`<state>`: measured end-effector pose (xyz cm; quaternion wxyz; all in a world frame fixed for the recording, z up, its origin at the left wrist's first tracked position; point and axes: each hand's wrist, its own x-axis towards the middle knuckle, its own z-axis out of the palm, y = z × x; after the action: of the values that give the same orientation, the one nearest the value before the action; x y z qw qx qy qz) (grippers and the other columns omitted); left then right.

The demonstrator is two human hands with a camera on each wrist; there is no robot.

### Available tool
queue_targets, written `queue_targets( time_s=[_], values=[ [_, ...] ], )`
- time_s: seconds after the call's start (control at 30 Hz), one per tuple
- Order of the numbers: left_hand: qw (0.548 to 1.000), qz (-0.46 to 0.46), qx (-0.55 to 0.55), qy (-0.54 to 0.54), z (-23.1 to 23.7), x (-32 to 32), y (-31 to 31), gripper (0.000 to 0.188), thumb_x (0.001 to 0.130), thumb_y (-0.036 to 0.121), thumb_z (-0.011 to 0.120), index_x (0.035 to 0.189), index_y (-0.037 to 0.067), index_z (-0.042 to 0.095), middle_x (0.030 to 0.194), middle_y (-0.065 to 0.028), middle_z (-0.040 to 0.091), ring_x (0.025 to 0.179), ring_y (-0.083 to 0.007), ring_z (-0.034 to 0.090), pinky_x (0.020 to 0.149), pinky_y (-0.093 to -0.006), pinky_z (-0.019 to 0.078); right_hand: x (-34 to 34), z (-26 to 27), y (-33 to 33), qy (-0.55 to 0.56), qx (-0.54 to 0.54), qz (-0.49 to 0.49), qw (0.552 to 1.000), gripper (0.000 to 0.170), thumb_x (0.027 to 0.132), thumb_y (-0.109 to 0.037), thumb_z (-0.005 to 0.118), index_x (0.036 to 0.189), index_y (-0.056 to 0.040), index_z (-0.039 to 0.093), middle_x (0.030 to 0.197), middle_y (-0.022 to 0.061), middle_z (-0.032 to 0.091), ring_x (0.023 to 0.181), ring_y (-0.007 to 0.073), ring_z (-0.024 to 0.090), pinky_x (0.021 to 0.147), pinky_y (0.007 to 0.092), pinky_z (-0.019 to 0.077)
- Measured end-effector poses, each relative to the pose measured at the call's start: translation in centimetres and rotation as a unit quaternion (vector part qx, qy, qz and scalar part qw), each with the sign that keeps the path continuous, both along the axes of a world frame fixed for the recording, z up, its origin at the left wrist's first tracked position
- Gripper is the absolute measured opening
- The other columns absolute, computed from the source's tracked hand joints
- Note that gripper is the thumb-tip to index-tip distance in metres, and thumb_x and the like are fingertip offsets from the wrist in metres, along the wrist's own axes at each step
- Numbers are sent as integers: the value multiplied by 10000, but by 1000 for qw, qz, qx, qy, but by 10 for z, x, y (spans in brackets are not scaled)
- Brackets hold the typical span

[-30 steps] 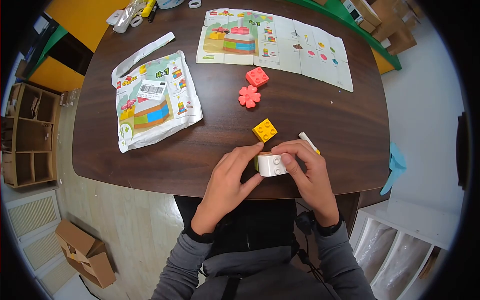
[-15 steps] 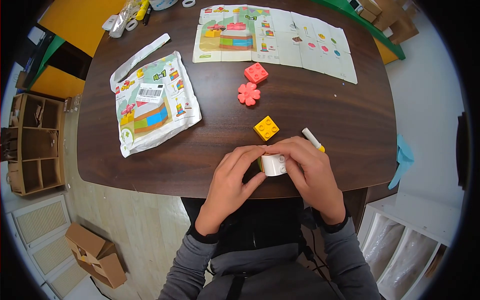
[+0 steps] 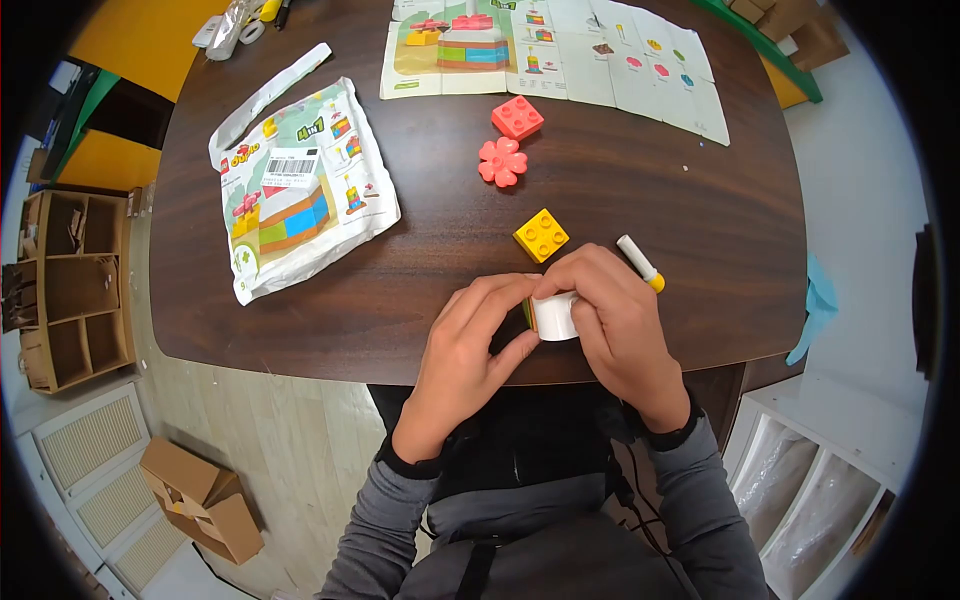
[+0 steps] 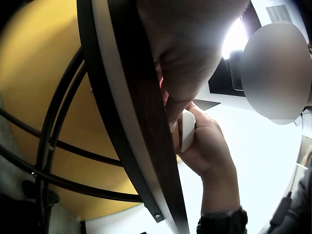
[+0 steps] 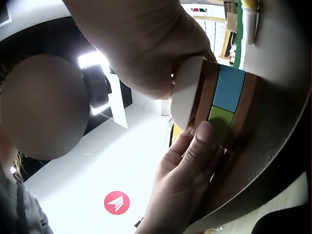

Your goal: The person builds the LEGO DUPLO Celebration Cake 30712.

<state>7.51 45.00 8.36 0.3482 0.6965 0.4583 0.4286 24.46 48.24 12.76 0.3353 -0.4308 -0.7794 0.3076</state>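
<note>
Both hands hold a toy-brick stack near the table's front edge. In the right wrist view it has a blue brick (image 5: 229, 87) and a green brick (image 5: 221, 122) between brown layers (image 5: 207, 92), with a rounded white brick (image 5: 187, 92) against one brown layer. My left hand (image 3: 470, 335) grips the stack's left side, its thumb (image 5: 204, 132) by the green brick. Curled round the white brick's right end, my right hand (image 3: 620, 325) hides its studs. A yellow brick (image 3: 541, 236) lies just beyond the hands; right of it is a white stick with a yellow end (image 3: 640, 262).
Farther back lie a pink flower piece (image 3: 502, 163) and a coral brick (image 3: 517, 119). A printed bag (image 3: 345, 215) rests at the left. The unfolded picture sheet (image 3: 590, 80) spans the back, with tape rolls (image 3: 250, 33) at the back left.
The right hand's fingers have closed farther over the white brick, covering the studs that showed before. The left hand keeps its grip. The head view has shifted slightly.
</note>
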Motion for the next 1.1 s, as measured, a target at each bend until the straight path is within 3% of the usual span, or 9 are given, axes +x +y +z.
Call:
queue_targets(
  time_s=[0.83,1.1],
  values=[
    [1000,15,0,11,1,1,3,551,640,18,803,1154,10,603,1091,-157,644,979,-300,635,842,-354,503,-4,-20,6,-17,112,-19,993,198,646,57,507,816,-25,565,813,101,576,688,285,493,627,386,435],
    [1000,23,6,-7,4,2,3,561,652,73,819,1163,11,596,1090,-157,642,977,-299,638,842,-355,503,-5,-24,7,2,126,-17,992,240,650,52,499,870,-16,566,832,110,579,692,294,503,636,395,437]
  ],
)
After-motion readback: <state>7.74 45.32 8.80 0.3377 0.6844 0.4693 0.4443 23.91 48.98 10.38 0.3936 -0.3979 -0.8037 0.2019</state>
